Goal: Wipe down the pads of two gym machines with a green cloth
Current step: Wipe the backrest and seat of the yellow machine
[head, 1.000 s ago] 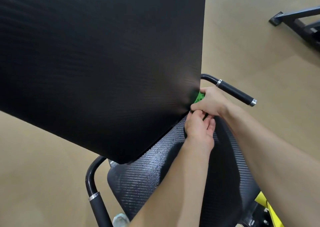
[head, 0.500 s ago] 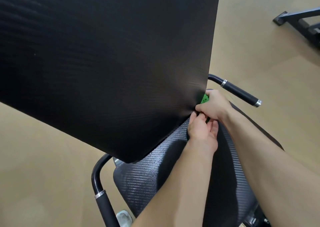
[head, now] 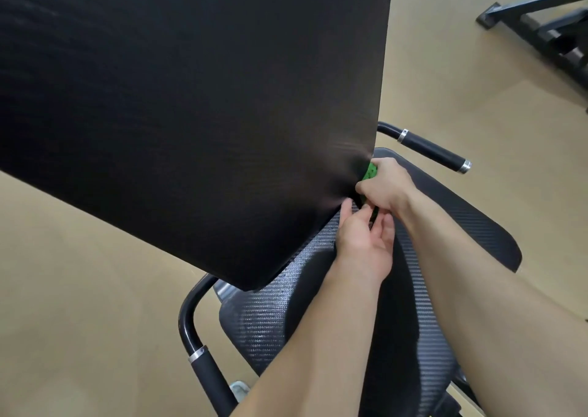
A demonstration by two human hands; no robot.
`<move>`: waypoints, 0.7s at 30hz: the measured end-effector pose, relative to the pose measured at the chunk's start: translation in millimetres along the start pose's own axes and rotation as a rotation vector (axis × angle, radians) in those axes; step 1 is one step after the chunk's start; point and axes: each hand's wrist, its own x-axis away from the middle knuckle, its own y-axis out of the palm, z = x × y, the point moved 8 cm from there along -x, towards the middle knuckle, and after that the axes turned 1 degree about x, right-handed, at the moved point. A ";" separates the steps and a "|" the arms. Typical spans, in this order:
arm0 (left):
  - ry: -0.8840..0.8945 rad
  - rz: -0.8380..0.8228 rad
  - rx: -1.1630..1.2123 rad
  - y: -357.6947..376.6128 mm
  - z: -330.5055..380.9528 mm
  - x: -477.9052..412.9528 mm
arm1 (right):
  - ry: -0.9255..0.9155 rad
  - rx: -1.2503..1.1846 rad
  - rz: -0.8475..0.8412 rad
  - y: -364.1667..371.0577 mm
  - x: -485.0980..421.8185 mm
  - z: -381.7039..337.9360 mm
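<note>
A large black back pad point(head: 191, 105) fills the upper left of the head view. Below it lies the textured black seat pad point(head: 273, 315). My right hand point(head: 386, 186) grips the green cloth point(head: 370, 172) and presses it into the gap where the back pad's lower right edge meets the seat. Only a small patch of the cloth shows. My left hand point(head: 366, 241) is just below, fingers reaching up to the same gap and touching the pad edge and the cloth; whether they hold anything is hidden.
Black handle bars with silver rings stick out on each side of the seat, a right handle point(head: 432, 151) and a left handle point(head: 203, 365). Tan floor point(head: 79, 289) surrounds the machine. Another machine's black frame point(head: 547, 25) stands at the top right.
Both hands stayed at the gap between back pad and seat. My left hand's fingers have spread slightly, and the view has shifted a little.
</note>
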 end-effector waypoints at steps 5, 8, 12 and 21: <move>-0.022 -0.019 -0.007 -9.5 4.2 4.1 | 0.054 -0.048 0.013 5.4 6.8 4.8; -0.025 -0.031 -0.012 -14.1 5.2 6.0 | 0.068 -0.066 0.019 7.8 12.3 5.2; -0.024 -0.037 -0.034 -17.4 6.2 5.8 | 0.082 -0.085 0.028 9.7 17.0 5.3; 0.027 -0.014 -0.127 -27.9 13.4 11.0 | 0.127 -0.142 0.020 18.3 35.6 6.2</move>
